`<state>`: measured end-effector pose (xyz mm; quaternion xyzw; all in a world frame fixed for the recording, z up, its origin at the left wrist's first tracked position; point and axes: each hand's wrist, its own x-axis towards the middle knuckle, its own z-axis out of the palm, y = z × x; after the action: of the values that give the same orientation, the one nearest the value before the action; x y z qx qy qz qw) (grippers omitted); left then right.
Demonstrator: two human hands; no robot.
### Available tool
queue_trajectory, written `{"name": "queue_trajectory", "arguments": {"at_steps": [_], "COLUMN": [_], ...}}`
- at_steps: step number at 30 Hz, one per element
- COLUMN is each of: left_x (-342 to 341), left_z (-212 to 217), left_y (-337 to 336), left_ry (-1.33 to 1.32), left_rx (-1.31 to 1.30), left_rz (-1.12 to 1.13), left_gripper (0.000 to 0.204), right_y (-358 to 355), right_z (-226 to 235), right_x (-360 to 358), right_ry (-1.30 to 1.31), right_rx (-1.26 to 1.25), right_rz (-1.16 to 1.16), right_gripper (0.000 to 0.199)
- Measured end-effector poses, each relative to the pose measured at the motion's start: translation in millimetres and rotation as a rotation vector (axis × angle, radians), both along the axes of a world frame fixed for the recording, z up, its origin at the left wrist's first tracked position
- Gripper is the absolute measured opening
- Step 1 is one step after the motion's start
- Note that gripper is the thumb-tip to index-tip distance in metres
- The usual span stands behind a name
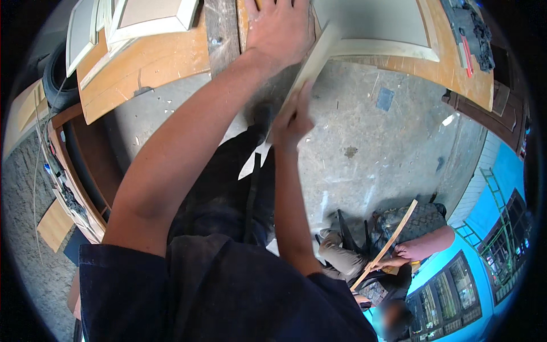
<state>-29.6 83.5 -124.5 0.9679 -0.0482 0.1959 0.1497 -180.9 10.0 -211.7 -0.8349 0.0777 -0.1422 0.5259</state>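
My left hand presses down on the workbench at the top of the view, beside a grey weathered plank. Its fingers are spread and partly cut off by the edge. My right hand is closed round a long, narrow, pale strip that looks like wood. The strip slants up and to the right, past the bench's near edge and close to my left hand. Motion blurs both strip and right hand, so its exact kind is unclear.
Pale-framed panels lie on the bench at left, another panel at right. A red tool lies at the right end. A tire stands at left. Behind me on the right, a seated person holds a wooden strip.
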Motion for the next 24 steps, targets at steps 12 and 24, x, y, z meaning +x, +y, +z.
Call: {"name": "queue_trajectory", "arguments": {"at_steps": [12,24], "left_x": [1,2], "left_z": [2,8], "left_y": [-1,0], "left_ry": [-0.012,0.047], "left_rx": [0.01,-0.003], "left_rz": [-0.022,-0.016], "left_gripper": [0.037,0.038], "right_y": [-10,-4], "right_z": [1,15], "right_x": [5,14], "right_ry": [0.034,-0.068], "right_rx": [-0.058,-0.012], "right_rz": [0.032,-0.052], "right_gripper": [0.041,0.041]}}
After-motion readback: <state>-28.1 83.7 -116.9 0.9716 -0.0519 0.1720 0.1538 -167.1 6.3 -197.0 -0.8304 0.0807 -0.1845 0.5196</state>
